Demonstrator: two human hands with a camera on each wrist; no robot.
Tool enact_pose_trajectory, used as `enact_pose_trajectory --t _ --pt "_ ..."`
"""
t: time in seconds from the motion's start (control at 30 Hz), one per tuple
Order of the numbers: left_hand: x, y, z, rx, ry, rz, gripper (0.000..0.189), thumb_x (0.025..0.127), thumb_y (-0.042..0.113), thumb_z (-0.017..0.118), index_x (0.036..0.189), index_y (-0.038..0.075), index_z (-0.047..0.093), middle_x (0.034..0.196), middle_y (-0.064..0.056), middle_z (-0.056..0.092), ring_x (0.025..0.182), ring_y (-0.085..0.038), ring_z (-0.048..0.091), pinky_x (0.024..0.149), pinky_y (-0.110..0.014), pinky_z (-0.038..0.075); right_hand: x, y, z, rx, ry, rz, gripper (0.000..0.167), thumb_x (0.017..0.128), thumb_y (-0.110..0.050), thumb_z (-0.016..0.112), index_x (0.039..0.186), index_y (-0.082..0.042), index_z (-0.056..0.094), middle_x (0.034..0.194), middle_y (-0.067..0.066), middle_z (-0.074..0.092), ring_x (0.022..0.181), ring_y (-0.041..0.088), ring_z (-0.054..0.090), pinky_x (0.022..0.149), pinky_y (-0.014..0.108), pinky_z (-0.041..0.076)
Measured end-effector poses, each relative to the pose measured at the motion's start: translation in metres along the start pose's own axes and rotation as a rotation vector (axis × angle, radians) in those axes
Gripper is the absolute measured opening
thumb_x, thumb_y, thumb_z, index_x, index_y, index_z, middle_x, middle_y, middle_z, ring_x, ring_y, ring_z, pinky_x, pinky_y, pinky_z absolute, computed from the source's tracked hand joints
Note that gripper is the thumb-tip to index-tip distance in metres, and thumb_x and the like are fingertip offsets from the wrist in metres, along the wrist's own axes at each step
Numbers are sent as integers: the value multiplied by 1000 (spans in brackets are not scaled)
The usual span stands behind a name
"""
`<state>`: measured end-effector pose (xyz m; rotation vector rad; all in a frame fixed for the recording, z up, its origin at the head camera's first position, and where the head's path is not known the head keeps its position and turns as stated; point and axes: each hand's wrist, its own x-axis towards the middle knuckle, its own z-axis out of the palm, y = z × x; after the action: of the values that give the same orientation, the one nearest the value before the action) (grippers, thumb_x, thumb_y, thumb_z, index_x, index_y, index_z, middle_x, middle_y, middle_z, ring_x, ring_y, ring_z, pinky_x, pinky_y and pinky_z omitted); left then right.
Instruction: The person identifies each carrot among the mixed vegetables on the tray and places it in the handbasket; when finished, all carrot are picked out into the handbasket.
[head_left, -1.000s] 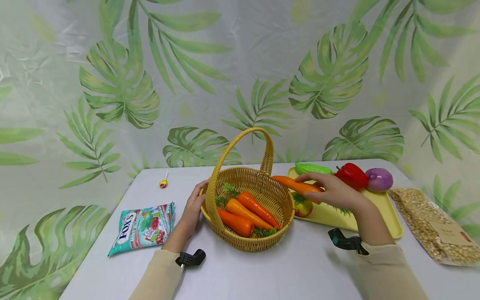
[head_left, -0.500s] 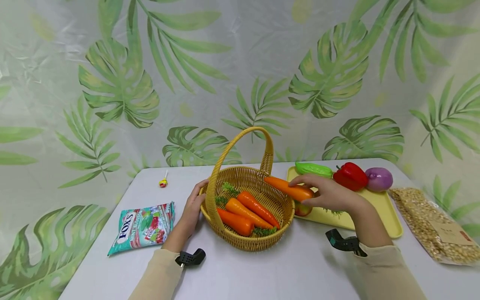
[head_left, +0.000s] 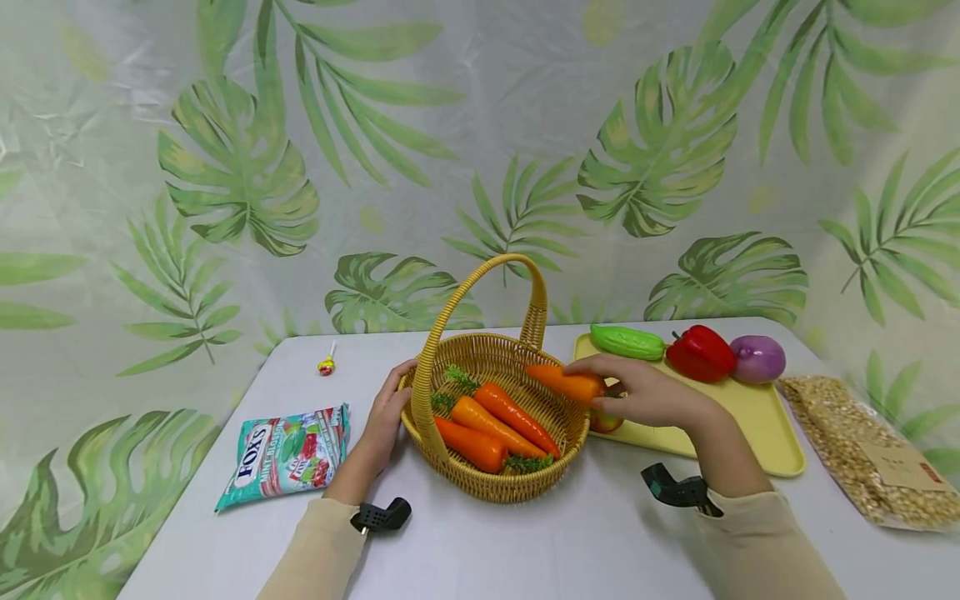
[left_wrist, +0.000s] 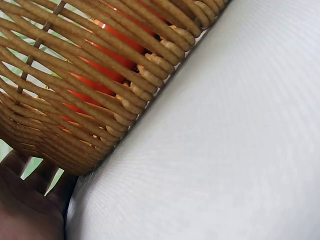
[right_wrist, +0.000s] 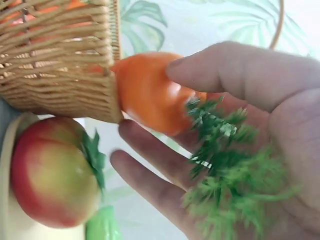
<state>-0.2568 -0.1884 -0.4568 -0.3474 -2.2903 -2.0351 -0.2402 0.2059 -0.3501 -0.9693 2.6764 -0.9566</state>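
A wicker basket (head_left: pixel 510 493) with an arched handle stands mid-table, several orange carrots (head_left: pixel 516 415) with green tops lying inside. My left hand (head_left: pixel 384 421) rests along the basket's left outer side; in the left wrist view its fingers (left_wrist: pixel 42 175) lie against the woven wall. Between thumb and fingers, my right hand (head_left: pixel 648 393) pinches another carrot (head_left: pixel 564 384) near its leafy end. That carrot's tip points left, over the basket's right rim. Its green fronds (right_wrist: pixel 225 170) hang in front of the palm in the right wrist view. Below sits a red and yellow tomato-like vegetable (right_wrist: pixel 57 172).
A yellow tray (head_left: pixel 750 421) at right holds a bumpy green vegetable (head_left: pixel 627 342), a red bell pepper (head_left: pixel 701 353) and a round purple vegetable (head_left: pixel 758 359). Beyond it lies a bag of grains (head_left: pixel 862 450). Left are a candy bag (head_left: pixel 288 457) and a lollipop (head_left: pixel 327 366).
My right hand has carried its carrot leftward from over the tray to the basket's right rim. The left hand and basket have stayed in place.
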Motion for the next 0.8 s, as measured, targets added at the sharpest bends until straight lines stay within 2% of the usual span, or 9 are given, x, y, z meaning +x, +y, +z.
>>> enact_pose_trajectory --t 0.1,0.27,0.33,0.5,0.67,0.8 --pt "0 0 0 -1 -2 2 48 101 18 34 148 25 41 160 0 34 154 -22 21 126 -53 13 4 0 4 -13 28 6 40 94 -14 64 134 -15 61 132 6 63 116 26 59 97 44 52" --pt "1 -1 0 -4 -5 6 48 101 17 34 148 24 41 160 0 34 153 -21 21 126 -52 13 12 3 13 -63 75 -16 31 90 -12 71 121 -11 67 120 5 68 109 25 64 93 41 55" --pt "1 -1 0 -7 -5 7 48 101 17 34 148 24 41 160 0 34 153 -21 22 126 -52 13 16 4 18 -91 86 -21 26 88 -12 73 114 -13 69 117 4 68 110 25 63 95 43 54" --pt "0 -1 0 -5 1 0 48 101 17 34 148 25 41 160 0 34 154 -22 21 126 -53 13 25 4 31 -176 81 -12 13 89 -19 74 102 -18 73 124 9 64 119 31 58 105 52 47" --pt "0 -1 0 -10 2 8 48 101 17 34 147 27 42 159 2 35 153 -21 22 126 -53 14 28 0 42 -273 52 -6 19 91 -29 71 108 -21 75 119 -1 69 113 25 58 100 46 48" --pt "0 1 1 -12 2 8 48 101 18 34 146 29 43 159 4 36 153 -20 22 126 -53 14 27 -4 44 -276 47 2 26 91 -33 70 114 -22 74 118 -5 71 109 21 57 95 42 48"
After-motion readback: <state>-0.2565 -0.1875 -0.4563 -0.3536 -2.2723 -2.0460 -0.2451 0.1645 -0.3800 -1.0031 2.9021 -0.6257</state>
